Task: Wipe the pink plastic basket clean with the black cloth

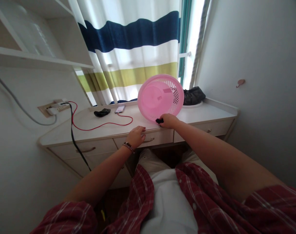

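Two bare hands were at the front edge of the white desk (65, 135), and the work seemed, as far as could be judged, to be at an early stage. The right hand (170, 121) was closed, thumb against fingers, on a small black bundle (159, 121) at the lower rim of the pink basket (151, 99). The left hand (135, 136) was loosely curled at the desk edge, thumb parted from the fingers, with nothing seen in its grasp. The basket lay tipped on the desktop beyond the hands, its mouth turned toward the wearer. What could be called done was that the bundle was in hand beside the basket; what was left, by appearance, was that it remained bunched up, outside the mouth, and not spread out. A second black bundle (102, 112) lay untouched to the left, near the phone (120, 109) and its red cable (106, 123). The palm of the left hand was hidden, and whether its fingertips touched the desk could not be told. Nor was it clear whether the right fingers also pressed the rim. The basket partly covered a larger black bag (194, 96), and the space under the desk was too dark to read.
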The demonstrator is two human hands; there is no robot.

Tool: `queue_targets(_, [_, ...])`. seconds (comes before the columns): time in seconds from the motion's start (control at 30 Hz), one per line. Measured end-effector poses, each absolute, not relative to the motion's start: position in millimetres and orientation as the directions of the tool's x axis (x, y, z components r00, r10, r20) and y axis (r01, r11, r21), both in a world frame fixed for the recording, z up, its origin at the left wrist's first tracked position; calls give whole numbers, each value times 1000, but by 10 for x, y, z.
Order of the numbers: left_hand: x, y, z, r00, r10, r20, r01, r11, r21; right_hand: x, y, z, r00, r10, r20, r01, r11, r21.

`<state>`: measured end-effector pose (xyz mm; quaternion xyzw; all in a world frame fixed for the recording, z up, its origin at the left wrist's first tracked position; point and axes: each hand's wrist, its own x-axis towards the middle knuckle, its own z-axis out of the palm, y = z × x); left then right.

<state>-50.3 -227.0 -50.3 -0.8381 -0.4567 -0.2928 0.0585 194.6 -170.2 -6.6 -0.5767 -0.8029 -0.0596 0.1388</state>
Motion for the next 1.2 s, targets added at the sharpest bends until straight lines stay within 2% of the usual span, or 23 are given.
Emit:
queue_targets(0.33, [-482,-2163,-351,378,800,466,858,-492,148,1956,-1719,-9,-303,915,266,940,333,-72])
queue_targets(0.63, [-517,-2002,-200,438,808,395,828,-534,172,1984,-1658,55,-332,917,223,931,357,-79])
queue_targets(0.97, [-547,-1766,-147,355,883,307,825,-451,342,1959,-1655,55,-323,923,207,937,343,-64])
queue_targets(1.2, [-141,-1545,-127,237,928,286,790,-356,499,1921,-1613,11,-319,932,175,944,329,-31])
